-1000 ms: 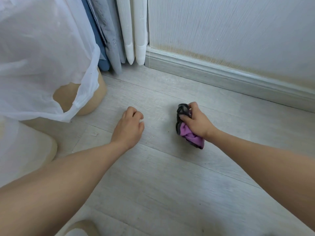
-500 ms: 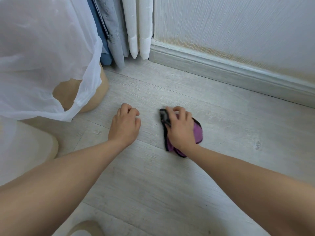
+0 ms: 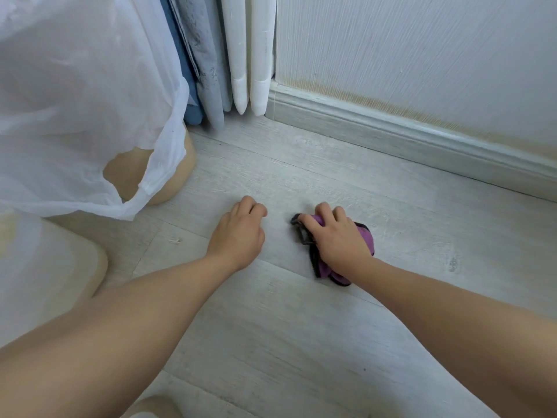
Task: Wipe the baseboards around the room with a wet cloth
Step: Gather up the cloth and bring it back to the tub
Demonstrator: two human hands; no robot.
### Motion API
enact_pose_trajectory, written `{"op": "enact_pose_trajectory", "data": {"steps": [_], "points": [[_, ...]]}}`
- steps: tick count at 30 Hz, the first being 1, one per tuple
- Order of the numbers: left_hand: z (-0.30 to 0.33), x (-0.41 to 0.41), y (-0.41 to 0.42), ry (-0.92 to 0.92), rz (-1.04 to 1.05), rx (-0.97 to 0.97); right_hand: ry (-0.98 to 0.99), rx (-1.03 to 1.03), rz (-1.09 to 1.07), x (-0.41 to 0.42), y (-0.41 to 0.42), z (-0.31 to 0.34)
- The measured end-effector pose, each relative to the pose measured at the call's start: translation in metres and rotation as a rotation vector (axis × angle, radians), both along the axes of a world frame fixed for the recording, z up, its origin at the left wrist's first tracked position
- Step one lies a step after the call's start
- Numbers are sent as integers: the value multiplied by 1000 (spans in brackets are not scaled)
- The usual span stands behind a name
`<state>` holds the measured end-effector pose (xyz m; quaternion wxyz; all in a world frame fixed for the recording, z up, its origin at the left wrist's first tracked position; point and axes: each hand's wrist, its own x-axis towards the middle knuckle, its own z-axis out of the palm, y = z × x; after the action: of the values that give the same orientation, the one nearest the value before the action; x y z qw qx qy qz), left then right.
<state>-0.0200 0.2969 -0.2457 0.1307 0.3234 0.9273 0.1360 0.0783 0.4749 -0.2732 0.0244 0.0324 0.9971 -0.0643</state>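
Note:
A purple cloth (image 3: 366, 236) with black edging lies bunched on the pale wood-look floor (image 3: 301, 342). My right hand (image 3: 337, 239) lies palm down on top of it, fingers curled over its front edge, pressing it to the floor. A short way to the left, my left hand (image 3: 238, 233) rests on the floor with fingers curled under and holds nothing. The grey-white baseboard (image 3: 407, 137) runs along the wall behind, well beyond both hands. A yellowish stain marks the wall just above it.
A white plastic bag (image 3: 75, 116) hangs over a beige bin (image 3: 132, 173) at the left. White radiator sections (image 3: 250, 55) and blue-grey curtains (image 3: 202, 70) fill the corner where the baseboard ends. A small scuff (image 3: 452, 263) marks the floor at the right.
My right hand turned palm down, set the cloth on the floor and slid left toward my left hand. The left hand stayed put.

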Motion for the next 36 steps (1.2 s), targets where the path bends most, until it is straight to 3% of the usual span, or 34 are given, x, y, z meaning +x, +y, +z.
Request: {"op": "enact_pose_trajectory", "data": {"steps": [5,11,18,22,25,28,32,36], "points": [[1,12,24,-71,-40,25,-202,-6,-233,16,27,21],[10,4,47,-197,74,86,-83,-287,-504,-19,55,42],[56,-25,77,-232,199,210,-12,-481,-438,-85,49,90],[108,-27,82,-394,405,406,-14,-613,-459,-100,28,132],[162,-22,68,-766,685,579,-42,-662,-522,-103,13,174],[219,-18,43,-984,690,585,-59,-693,-535,-110,-7,227],[287,-25,15,-1118,668,668,-86,-730,-559,-122,-33,292],[353,-41,-23,-1099,761,707,-125,-717,-533,-148,-71,365]]}}
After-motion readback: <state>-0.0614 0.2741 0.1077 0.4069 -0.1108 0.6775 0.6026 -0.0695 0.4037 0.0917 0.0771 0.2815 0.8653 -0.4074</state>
